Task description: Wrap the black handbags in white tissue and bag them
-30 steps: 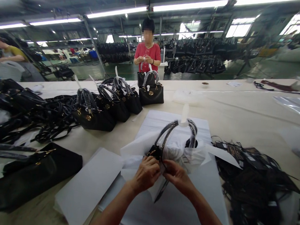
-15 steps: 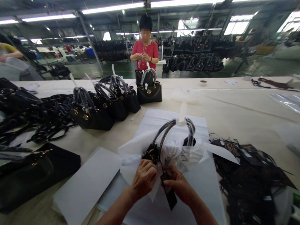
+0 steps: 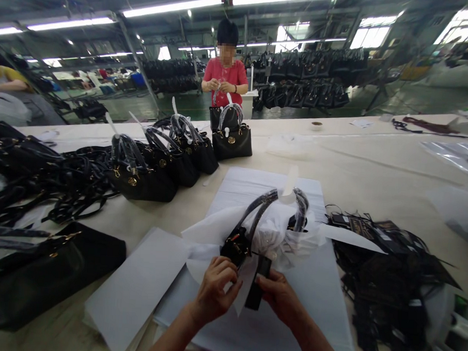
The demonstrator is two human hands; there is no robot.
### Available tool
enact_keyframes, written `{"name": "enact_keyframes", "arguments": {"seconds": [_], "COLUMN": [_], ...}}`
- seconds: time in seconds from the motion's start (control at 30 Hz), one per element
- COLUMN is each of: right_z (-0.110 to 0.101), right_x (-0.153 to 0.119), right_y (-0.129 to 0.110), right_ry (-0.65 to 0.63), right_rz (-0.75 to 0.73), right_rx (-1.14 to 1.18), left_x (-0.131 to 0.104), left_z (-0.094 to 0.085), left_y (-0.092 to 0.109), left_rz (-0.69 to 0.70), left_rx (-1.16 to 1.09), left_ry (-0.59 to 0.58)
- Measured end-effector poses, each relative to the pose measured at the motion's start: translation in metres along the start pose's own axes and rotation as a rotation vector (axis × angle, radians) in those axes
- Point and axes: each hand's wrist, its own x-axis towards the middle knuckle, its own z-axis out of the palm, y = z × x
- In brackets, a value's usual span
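In the middle of the table lies a handbag (image 3: 236,245), black with gold fittings, mostly covered by white tissue paper (image 3: 270,234). Its plastic-wrapped handles (image 3: 251,212) arch upward, with a white strip (image 3: 290,180) at the top. My right hand (image 3: 281,294) grips a flat black hang tag (image 3: 258,282) between thumb and fingers, in front of the bag. My left hand (image 3: 217,288) is beside the bag's near left end, fingers curled and thumb close to the fingertips; whatever they hold, if anything, is too small to make out.
Finished-looking black handbags (image 3: 232,142) stand at the back left. A large black bag (image 3: 51,276) and a stack of white sheets (image 3: 136,290) lie left. Many black tags (image 3: 388,275) are heaped right. Across the table stands a person in a red shirt (image 3: 225,77).
My left hand has moved slightly down and left, away from the bag, its fingers loosening. My right hand has turned the black hang tag, whose upper end now tilts right.
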Motion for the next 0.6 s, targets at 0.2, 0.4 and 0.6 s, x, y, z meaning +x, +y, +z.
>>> {"name": "enact_keyframes", "arguments": {"seconds": [0.2, 0.4, 0.6], "right_z": [0.021, 0.030, 0.037], "right_x": [0.007, 0.012, 0.030], "right_y": [0.002, 0.002, -0.006], "right_ry": [0.251, 0.360, 0.400], "right_rz": [-0.058, -0.123, -0.159], "right_rx": [0.180, 0.052, 0.002], "left_x": [-0.010, -0.013, -0.021], "left_z": [-0.001, -0.001, 0.009], "left_y": [0.008, 0.010, 0.004], "left_rz": [-0.130, -0.238, -0.442], "left_rx": [-0.245, -0.252, -0.303], "left_ry": [-0.016, 0.032, -0.053]}}
